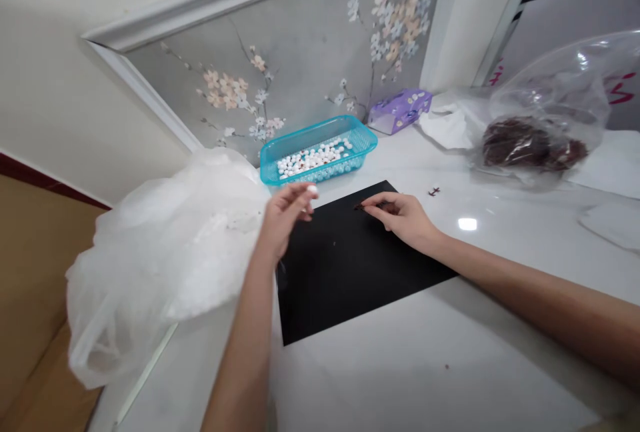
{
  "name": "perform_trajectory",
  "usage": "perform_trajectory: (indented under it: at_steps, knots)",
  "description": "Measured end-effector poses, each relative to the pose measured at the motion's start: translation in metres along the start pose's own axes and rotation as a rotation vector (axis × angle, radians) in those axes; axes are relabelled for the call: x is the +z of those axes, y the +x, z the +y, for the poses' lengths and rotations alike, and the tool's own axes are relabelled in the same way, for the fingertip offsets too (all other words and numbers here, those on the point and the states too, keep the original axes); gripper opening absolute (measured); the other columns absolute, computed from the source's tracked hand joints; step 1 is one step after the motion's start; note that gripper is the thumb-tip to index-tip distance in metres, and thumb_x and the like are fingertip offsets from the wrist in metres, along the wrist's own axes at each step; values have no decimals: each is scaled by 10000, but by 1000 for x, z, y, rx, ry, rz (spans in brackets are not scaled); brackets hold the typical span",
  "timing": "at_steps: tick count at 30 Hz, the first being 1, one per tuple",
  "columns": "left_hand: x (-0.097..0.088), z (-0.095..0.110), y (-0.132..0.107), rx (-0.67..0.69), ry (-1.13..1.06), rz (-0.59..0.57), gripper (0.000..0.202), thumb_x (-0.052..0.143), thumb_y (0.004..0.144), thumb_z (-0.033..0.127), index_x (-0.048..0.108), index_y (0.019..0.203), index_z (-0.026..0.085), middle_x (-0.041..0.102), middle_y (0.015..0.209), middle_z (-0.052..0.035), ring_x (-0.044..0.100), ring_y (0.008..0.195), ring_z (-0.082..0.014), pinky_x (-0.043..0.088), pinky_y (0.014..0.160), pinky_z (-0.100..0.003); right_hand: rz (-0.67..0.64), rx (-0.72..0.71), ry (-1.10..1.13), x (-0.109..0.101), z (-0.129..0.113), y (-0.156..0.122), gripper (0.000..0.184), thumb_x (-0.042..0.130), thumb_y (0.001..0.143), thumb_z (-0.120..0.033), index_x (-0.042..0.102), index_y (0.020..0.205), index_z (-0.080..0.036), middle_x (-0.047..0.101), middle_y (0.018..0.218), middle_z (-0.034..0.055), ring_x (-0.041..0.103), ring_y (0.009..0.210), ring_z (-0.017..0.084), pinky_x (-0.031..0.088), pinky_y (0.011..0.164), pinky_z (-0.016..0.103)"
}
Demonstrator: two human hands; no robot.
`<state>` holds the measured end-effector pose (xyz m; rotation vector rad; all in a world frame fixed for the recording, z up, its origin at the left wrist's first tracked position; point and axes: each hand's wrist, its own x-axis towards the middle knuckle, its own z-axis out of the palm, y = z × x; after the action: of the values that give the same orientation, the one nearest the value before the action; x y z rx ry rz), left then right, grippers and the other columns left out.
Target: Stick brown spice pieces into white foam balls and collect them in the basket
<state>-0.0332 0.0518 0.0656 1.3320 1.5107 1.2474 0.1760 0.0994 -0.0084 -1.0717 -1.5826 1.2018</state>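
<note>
Between the fingertips of my left hand (286, 213) is a small white ball (313, 190), held above the left edge of a black sheet (357, 265). My right hand (401, 216) is over the sheet's upper right part, its thumb and fingers pinching a small dark brown piece (358, 207). A similar brown anchor-shaped piece (433, 191) lies on the white table right of the sheet. Just beyond my left hand stands a turquoise plastic basket (369, 141) with many white balls (313, 159) inside and some brown bits among them.
A large translucent bag of white stuff (200, 239) bulges on the left. Behind are a purple tissue pack (400, 111) and a framed flower panel (310, 52). At the right sits a clear bag (550, 95) with dark brown contents (525, 144), beside white paper (613, 165).
</note>
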Motion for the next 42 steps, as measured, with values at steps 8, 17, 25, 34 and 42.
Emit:
perform_trajectory:
  at_steps: [8, 17, 25, 34, 42]
  knots:
    - [33, -55, 6, -190, -251, -220, 356, 724, 656, 343, 667, 975, 196, 684, 940, -42, 585, 731, -91, 472, 735, -236, -32, 94, 246, -1, -2, 4, 304, 683, 682, -419, 629, 798, -143, 564, 685, 3, 375, 431, 34, 303, 394, 205]
    - [40, -47, 6, -209, -249, -200, 325, 686, 697, 389, 688, 965, 206, 709, 910, -41, 589, 732, -100, 455, 717, -221, -235, 73, 286, -1, -11, 1, 330, 601, 758, -468, 574, 821, -145, 540, 746, -13, 370, 423, 13, 300, 419, 205]
    - [51, -45, 2, -140, -114, -330, 321, 720, 664, 357, 698, 932, 183, 719, 939, -70, 632, 812, -173, 458, 748, -287, -263, 77, 328, -1, -10, 1, 290, 625, 747, -432, 550, 777, -153, 516, 721, -27, 370, 434, 19, 278, 418, 206]
    - [50, -45, 3, -138, -89, -258, 331, 731, 645, 366, 696, 921, 186, 720, 891, -50, 630, 809, -166, 457, 714, -262, -270, 57, 303, -2, -10, 1, 319, 641, 721, -452, 533, 738, -153, 485, 681, -39, 366, 428, 24, 271, 406, 212]
    - [51, -46, 3, -115, -67, -221, 319, 731, 642, 374, 707, 902, 190, 722, 879, -51, 633, 799, -174, 461, 686, -263, -272, 63, 267, -1, -10, 1, 334, 629, 721, -477, 528, 734, -159, 460, 649, -48, 362, 431, 29, 284, 400, 206]
